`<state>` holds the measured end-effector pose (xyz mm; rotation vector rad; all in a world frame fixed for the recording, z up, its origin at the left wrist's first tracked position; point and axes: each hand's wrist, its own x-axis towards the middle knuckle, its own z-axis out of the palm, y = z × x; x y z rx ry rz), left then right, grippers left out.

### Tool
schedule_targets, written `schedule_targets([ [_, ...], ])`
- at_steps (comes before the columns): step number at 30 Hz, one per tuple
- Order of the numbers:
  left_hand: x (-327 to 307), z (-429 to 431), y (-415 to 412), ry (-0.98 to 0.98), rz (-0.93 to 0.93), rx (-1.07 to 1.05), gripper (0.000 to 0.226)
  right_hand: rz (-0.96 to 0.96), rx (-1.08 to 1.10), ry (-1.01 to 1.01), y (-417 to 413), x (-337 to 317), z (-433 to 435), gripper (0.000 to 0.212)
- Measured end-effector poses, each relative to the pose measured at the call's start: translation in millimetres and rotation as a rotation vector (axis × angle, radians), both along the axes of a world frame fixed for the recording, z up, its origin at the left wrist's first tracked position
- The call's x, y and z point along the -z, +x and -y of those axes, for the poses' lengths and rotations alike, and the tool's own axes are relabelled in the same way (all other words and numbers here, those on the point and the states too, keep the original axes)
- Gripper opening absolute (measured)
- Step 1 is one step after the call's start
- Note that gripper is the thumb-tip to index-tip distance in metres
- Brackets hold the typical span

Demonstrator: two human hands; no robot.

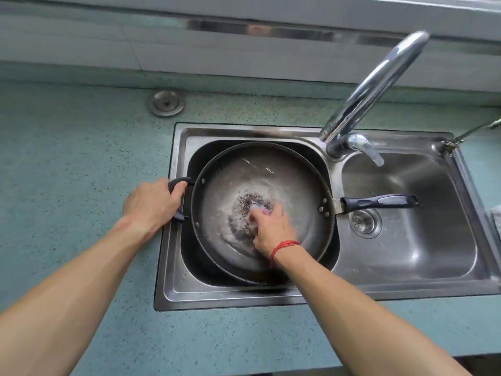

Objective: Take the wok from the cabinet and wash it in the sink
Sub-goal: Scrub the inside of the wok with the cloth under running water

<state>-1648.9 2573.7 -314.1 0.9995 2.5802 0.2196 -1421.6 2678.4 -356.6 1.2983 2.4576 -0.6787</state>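
A: Where's the wok?

B: The round dark metal wok (260, 185) sits in the left basin of the double stainless steel sink (406, 289). It fills most of that basin. Its long black straight handle (379, 202) reaches right, over the divider and above the right basin, near the round metal drain strainer (364, 222).

A: Your left hand?

B: Your left hand (151, 204) is wrapped around the short black loop handle (177, 196) on the wok's left rim. Fingers curled over it, firm hold.

A: Right hand?

B: Your right hand (271, 229) is down inside the wok, near its centre. Fingers pressed closed on a small pale scrubbing pad (259, 208), which touches the wok floor. Pad is blurred, can't tell its material. There's a red string bracelet (283, 246) on that wrist.

A: State of the wok surface?

B: Wet. Foamy white film around the pad, dark speckled patch at the centre.

A: Tap?

B: The curved chrome faucet (371, 90) stands at the back, between the basins, spout arching up towards the right. Can't tell if water is running.

A: Anything else around?

B: A round metal plug (166, 103) lies on the teal speckled countertop (67, 158), behind the sink's left corner.
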Motion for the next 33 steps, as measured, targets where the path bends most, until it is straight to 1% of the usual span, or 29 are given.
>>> schedule_targets([
  [2, -3.4, 0.0, 1.1, -0.014, -0.002, 0.009, 0.054, 0.074, -0.013, -0.004, 3.7, -4.1, -0.4, 0.04],
  [4, -7.8, -0.8, 1.1, -0.044, -0.025, 0.006, 0.056, 0.111, -0.035, -0.031, 7.3, -9.7, -6.5, 0.031],
  [6, -11.4, -2.3, 1.0, -0.073, -0.048, 0.019, 0.059, 0.094, -0.014, -0.087, 11.4, -15.8, -14.9, 0.013],
  [7, -15.3, -3.0, 2.3, -0.083, -0.05, 0.024, 0.058, 0.064, 0.012, -0.096, 13.6, -18.3, -18.3, 0.007],
  [9, -21.5, -2.4, 3.7, -0.109, -0.05, 0.025, 0.058, 0.01, 0.088, -0.093, 17.6, -23.2, -24.7, 0.021],
  [10, -22.7, -1.4, 2.8, -0.127, -0.053, 0.025, 0.062, -0.019, 0.137, -0.115, 19.6, -28.0, -27.4, 0.027],
  [12, -22.8, 2.4, -1.1, -0.162, -0.061, 0.022, 0.071, -0.084, 0.2, -0.184, 23.2, -41.2, -31.8, 0.029],
  [13, -23.6, 3.9, -2.2, -0.16, -0.068, 0.025, 0.069, -0.128, 0.213, -0.223, 25.0, -49.2, -33.6, 0.027],
  [15, -28.5, 5.0, -0.3, -0.123, -0.093, 0.044, 0.053, -0.241, 0.258, -0.324, 28.2, -69.0, -36.9, 0.022],
  [17, -39.2, 1.0, 10.3, -0.034, -0.109, 0.051, 0.043, -0.36, 0.324, -0.433, 32.7, -86.7, -42.0, 0.016],
  [19, -50.8, -6.6, 24.6, 0.062, -0.101, 0.066, 0.039, -0.421, 0.357, -0.48, 36.7, -102.6, -47.7, 0.02],
  [21, -62.2, -17.1, 39.9, 0.135, -0.05, 0.071, 0.036, -0.46, 0.372, -0.468, 39.4, -113.8, -52.6, 0.026],
  [23, -70.7, -29.0, 53.1, 0.206, 0.072, 0.05, 0.031, -0.504, 0.38, -0.407, 41.3, -123.3, -56.5, 0.033],
  [25, -79.1, -41.6, 64.6, 0.261, 0.269, 0.003, 0.022, -0.55, 0.349, -0.316, 42.4, -134.3, -59.1, 0.037],
  [27, -88.0, -52.6, 77.3, 0.329, 0.574, -0.056, 0.009, -0.594, 0.284, -0.219, 43.2, -145.3, -60.8, 0.037],
  [28, -93.3, -56.6, 83.8, 0.365, 0.739, -0.077, 0.009, -0.629, 0.271, -0.207, 43.5, -151.1, -60.4, 0.038],
  [30, -104.1, -62.8, 94.5, 0.389, 0.976, -0.044, 0.043, -0.69, 0.247, -0.213, 44.0, -160.9, -59.2, 0.039],
  [31, -109.9, -65.1, 99.9, 0.373, 1.04, 0.005, 0.058, -0.704, 0.225, -0.207, 44.1, -165.2, -59.1, 0.038],
  [33, -117.3, -69.1, 108.8, 0.336, 1.088, 0.106, 0.075, -0.716, 0.173, -0.203, 44.1, -174.8, -58.6, 0.04],
])
